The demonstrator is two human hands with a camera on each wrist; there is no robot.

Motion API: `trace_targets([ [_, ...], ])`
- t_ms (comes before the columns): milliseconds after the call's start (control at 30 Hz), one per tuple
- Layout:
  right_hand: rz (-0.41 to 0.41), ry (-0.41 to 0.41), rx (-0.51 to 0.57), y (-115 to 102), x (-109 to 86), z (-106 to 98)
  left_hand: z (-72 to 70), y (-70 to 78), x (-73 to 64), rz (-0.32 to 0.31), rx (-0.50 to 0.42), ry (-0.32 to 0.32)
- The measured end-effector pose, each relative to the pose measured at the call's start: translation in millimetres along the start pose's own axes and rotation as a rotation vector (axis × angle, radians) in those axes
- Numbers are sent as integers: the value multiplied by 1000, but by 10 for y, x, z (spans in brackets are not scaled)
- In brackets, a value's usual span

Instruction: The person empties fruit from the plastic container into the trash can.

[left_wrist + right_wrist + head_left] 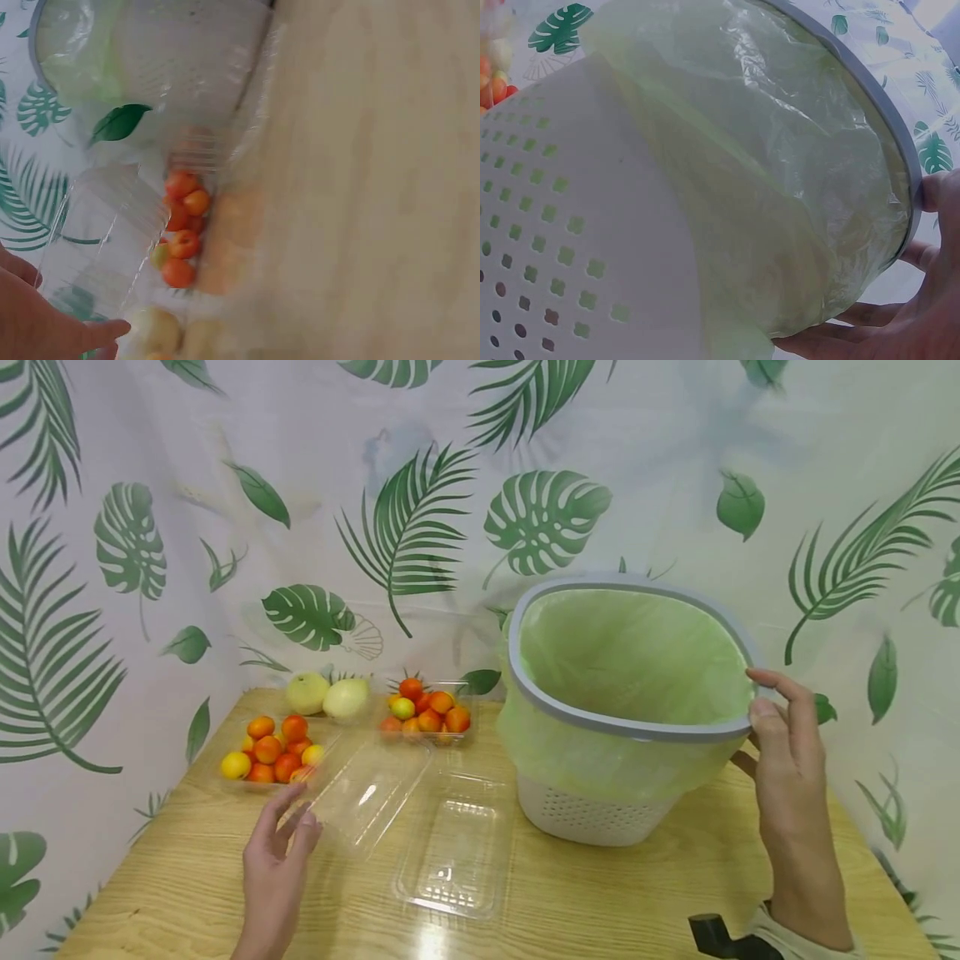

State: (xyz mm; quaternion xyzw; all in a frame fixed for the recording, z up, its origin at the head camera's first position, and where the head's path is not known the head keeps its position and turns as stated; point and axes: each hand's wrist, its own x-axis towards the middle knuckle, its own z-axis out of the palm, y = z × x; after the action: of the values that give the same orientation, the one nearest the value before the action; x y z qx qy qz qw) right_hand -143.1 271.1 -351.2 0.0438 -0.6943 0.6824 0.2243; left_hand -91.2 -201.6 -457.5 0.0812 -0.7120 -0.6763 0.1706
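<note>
My left hand [277, 868] pinches the edge of a clear plastic container lid [371, 793], tilted above the table. In the left wrist view the lid [105, 240] stands between thumb and fingers. Another clear plastic tray [456, 860] lies on the table to its right. At the right, a white perforated trash bin [588, 814] bears a grey rim [626, 727] and a light green trash bag [630, 652] folded over its edge. My right hand [795, 777] grips the rim at its right side; in the right wrist view, fingers [870, 313] lie against the bag's outside.
Clear boxes of red, orange and yellow cherry tomatoes stand at the left [266, 750] and back [427, 718]. Two pale yellow-green round fruits [347, 698] sit at the back left. A leaf-patterned cloth [420, 410] hangs behind the wooden table [187, 877].
</note>
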Motion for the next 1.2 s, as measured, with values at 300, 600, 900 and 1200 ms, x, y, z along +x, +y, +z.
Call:
trace_targets([
  [300, 9, 7, -1, -1, 3, 0, -110, -205, -151, -203, 119, -93],
  [600, 19, 4, 11, 10, 10, -8, -276, -180, -44, -216, 252, -169],
  [900, 17, 3, 7, 20, 6, -9, -656, -182, 589, -211, 268, 137],
  [1200, 13, -11, -19, 7, 9, -24, -998, -323, 1246, -242, 276, 228],
])
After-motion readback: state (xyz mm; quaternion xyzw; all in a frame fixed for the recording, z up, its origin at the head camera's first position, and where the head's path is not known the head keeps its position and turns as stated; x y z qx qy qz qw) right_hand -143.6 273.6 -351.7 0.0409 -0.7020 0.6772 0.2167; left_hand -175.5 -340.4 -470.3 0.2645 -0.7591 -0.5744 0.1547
